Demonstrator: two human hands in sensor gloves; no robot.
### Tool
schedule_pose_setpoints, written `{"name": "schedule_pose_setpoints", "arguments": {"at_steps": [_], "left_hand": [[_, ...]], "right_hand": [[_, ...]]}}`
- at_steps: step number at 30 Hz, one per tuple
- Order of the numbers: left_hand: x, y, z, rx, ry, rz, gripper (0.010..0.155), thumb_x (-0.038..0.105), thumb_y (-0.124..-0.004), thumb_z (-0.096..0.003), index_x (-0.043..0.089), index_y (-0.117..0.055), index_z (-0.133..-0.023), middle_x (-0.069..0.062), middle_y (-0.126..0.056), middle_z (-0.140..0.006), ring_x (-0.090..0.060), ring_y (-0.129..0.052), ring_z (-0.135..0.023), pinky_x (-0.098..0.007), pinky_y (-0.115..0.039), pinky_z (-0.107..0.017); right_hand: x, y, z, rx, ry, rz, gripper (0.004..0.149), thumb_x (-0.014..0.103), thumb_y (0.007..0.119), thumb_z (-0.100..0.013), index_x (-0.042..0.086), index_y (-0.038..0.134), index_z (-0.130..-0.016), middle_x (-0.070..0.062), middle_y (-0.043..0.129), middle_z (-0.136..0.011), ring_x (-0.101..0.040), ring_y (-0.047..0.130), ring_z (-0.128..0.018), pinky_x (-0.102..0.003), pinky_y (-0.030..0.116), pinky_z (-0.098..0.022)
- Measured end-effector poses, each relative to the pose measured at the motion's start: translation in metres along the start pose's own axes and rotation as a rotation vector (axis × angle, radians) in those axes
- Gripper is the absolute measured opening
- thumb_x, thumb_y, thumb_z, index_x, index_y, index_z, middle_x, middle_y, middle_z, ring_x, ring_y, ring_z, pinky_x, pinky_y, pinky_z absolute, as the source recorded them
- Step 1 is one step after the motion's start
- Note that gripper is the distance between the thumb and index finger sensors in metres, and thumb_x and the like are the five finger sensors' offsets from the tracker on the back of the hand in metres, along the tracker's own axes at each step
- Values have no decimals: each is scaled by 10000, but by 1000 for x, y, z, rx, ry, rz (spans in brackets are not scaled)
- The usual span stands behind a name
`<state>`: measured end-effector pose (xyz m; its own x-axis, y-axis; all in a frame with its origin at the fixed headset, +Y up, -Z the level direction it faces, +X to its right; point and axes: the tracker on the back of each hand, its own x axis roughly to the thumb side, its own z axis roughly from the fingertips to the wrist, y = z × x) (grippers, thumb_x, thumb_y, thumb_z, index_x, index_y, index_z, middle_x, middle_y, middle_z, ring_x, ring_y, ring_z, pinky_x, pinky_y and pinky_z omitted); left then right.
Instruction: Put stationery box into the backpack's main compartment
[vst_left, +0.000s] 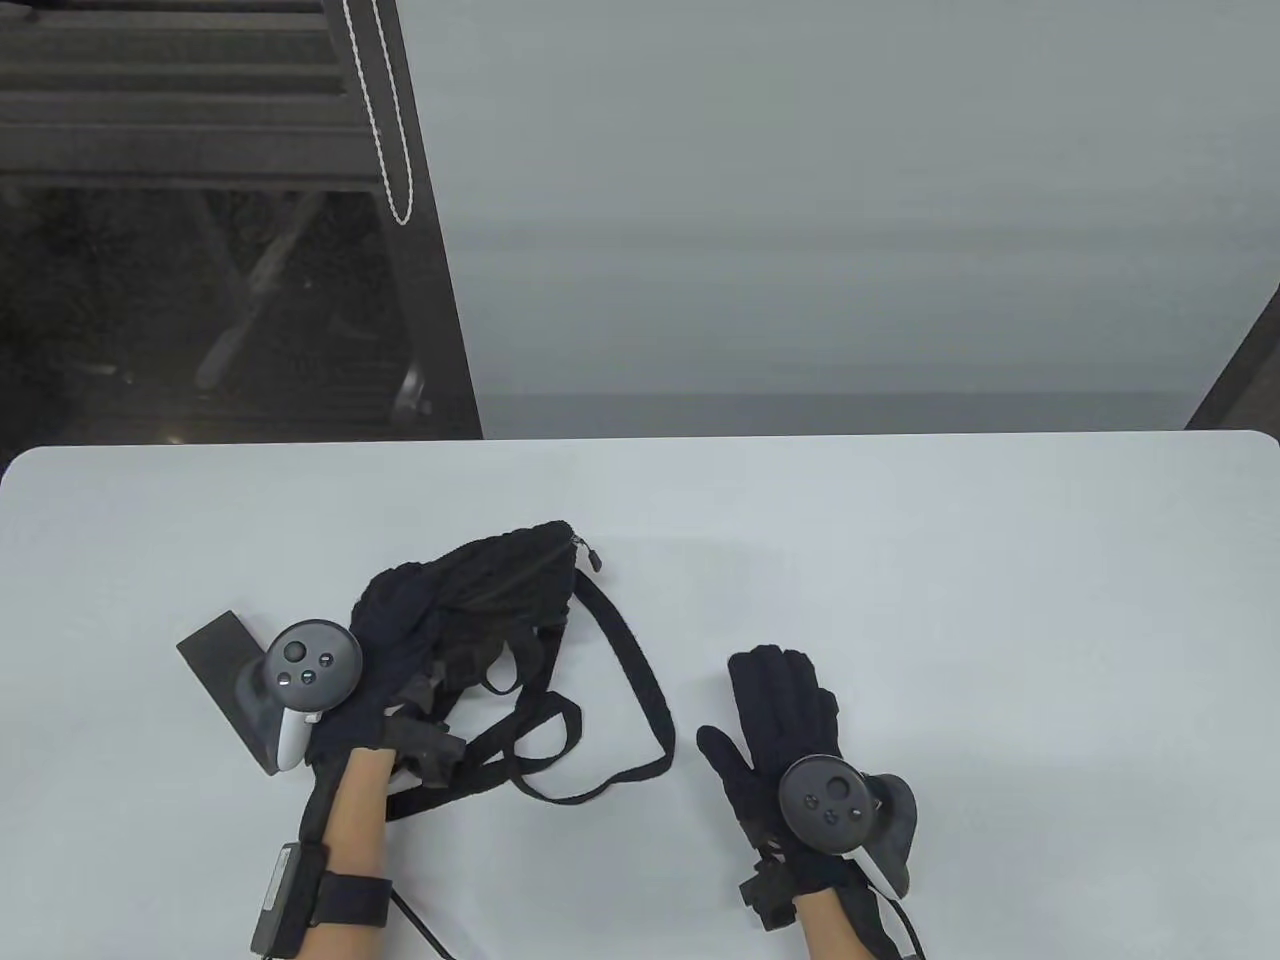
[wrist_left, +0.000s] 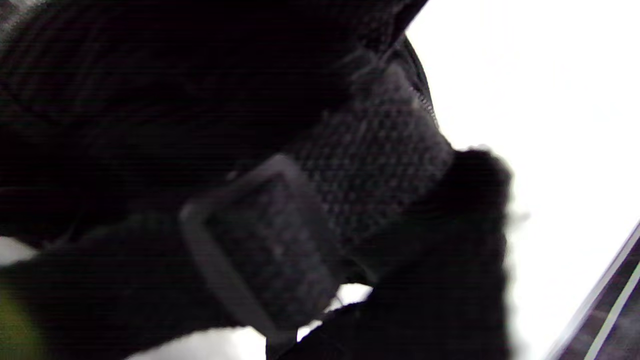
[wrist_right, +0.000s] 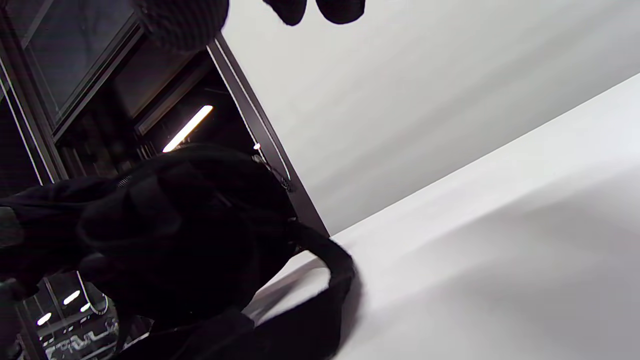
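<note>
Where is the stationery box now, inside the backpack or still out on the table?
Out. The stationery box lies flat on the table, left of the backpack, partly under the left hand.

Dark backpack (wrist_left: 150, 90) fabric filled most of the blurred view. A woven strap (wrist_left: 370, 150) ran through a plastic buckle (wrist_left: 250, 240). A gloved fingertip (wrist_left: 475, 200) touched the strap, with the white worktop (wrist_left: 550, 100) behind.
</note>
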<state>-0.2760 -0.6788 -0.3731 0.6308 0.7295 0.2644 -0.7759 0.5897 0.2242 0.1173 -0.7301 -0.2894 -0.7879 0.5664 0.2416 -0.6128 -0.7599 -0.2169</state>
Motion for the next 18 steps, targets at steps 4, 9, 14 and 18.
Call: {"name": "schedule_pose_setpoints", "arguments": {"at_steps": [4, 9, 14, 18], "left_hand": [[19, -3, 11, 17, -72, 170, 424, 245, -814, -552, 253, -771, -974, -149, -786, -996, -496, -758, -935, -642, -606, -693], [41, -14, 30, -9, -159, 369, 427, 257, -799, -563, 256, -744, -987, -140, -797, -955, -476, -783, -892, -633, -631, -673], [53, -30, 51, -39, -223, 445, 425, 263, -792, -566, 268, -739, -988, -128, -812, -908, -455, -814, -830, -623, -668, -639], [55, -43, 64, -95, -257, 446, 427, 257, -791, -565, 268, -738, -988, -129, -809, -905, -456, -809, -824, -627, -665, -636]], "right_hand": [[-6, -9, 1, -46, 19, -51, 713, 599, 652, -553, 345, 337, -1141, 4, 294, -1234, -278, 287, -1109, -532, 338, -777], [-13, -20, 3, -108, 47, -138, 713, 596, 650, -555, 339, 336, -1141, -2, 299, -1231, -288, 302, -1107, -530, 360, -777], [-19, -28, 5, -152, 63, -238, 717, 610, 628, -554, 327, 335, -1144, -22, 311, -1230, -315, 369, -1106, -541, 414, -773], [-19, -32, 7, -137, 41, -339, 719, 628, 604, -549, 334, 332, -1146, -30, 325, -1231, -334, 448, -1092, -549, 449, -772]]}}
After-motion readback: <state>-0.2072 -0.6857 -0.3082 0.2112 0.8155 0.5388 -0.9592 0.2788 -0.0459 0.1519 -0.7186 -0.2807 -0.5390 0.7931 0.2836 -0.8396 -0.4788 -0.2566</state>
